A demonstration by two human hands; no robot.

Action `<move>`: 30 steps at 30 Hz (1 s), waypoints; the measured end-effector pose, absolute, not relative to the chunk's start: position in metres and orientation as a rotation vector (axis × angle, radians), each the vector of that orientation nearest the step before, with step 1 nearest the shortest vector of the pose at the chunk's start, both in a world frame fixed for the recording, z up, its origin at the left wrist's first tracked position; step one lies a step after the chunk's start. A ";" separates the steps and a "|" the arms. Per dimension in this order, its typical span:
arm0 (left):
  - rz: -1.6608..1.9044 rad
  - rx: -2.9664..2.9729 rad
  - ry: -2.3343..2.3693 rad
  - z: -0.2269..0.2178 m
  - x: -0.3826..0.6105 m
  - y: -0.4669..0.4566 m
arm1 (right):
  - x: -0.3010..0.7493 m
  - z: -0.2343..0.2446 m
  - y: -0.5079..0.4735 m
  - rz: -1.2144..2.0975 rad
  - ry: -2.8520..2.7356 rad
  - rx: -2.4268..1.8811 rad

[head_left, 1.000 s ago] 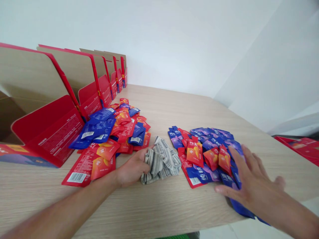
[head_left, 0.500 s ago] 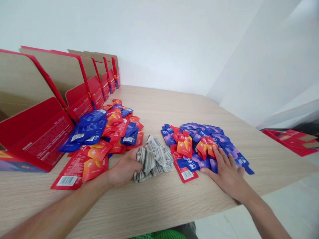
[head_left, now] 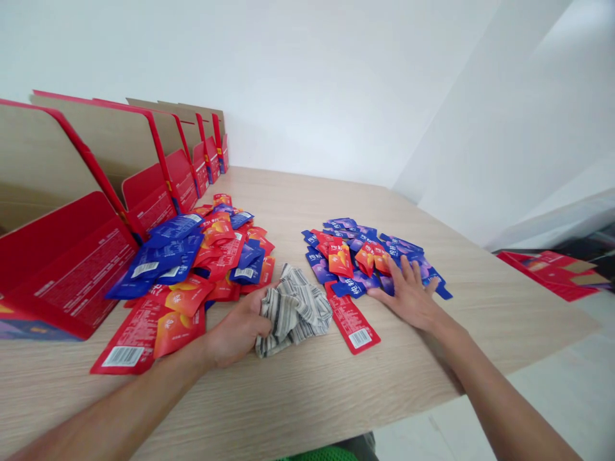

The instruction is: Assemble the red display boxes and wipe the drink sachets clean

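My left hand (head_left: 240, 330) is closed around one side of a crumpled striped cloth (head_left: 298, 314), which rests on the table. With fingers spread, my right hand (head_left: 408, 294) lies against the near right edge of a pile of blue and red pouches (head_left: 340, 258). A red pouch with a barcode (head_left: 353, 320) sticks out of that pile toward me. On the left, close to my left hand, is a second heap of red and blue pouches (head_left: 223, 253), some face down with barcodes up.
Several open red cardboard boxes (head_left: 72, 269) stand in a row along the left side of the wooden table (head_left: 307, 390). A white wall rises behind the table. Off the table's right side sits a red box or tray (head_left: 552, 272), partly cut off.
My right hand has pushed its pile of pouches away from me and slightly left, leaving the barcoded red pouch more exposed. The left hand keeps its grip on the cloth.
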State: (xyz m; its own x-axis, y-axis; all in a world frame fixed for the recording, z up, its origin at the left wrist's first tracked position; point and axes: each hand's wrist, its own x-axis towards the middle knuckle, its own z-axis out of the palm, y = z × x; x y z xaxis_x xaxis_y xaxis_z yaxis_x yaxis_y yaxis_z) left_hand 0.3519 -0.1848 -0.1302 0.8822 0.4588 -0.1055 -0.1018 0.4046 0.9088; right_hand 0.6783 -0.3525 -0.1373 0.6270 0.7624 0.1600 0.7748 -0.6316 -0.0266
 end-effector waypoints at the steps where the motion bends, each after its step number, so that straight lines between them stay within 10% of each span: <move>1: 0.363 1.105 0.368 -0.130 0.352 -0.185 | 0.667 -0.132 -0.354 -0.274 -1.313 -2.684; 16: 0.372 1.111 0.355 -0.133 0.352 -0.185 | 0.535 -0.115 -0.356 -0.356 -1.937 -2.514; 30: 0.365 1.061 0.318 -0.131 0.352 -0.186 | 0.515 -0.113 -0.303 0.350 -1.388 -1.661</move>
State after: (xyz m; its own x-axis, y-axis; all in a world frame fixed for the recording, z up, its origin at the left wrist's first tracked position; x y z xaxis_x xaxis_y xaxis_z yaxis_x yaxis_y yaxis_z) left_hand 0.3523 -0.1858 -0.1309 0.8955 0.4382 -0.0783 -0.1369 0.4386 0.8882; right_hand 0.5154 -0.3034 -0.1132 0.3255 0.8886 0.3232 0.6295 0.0514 -0.7753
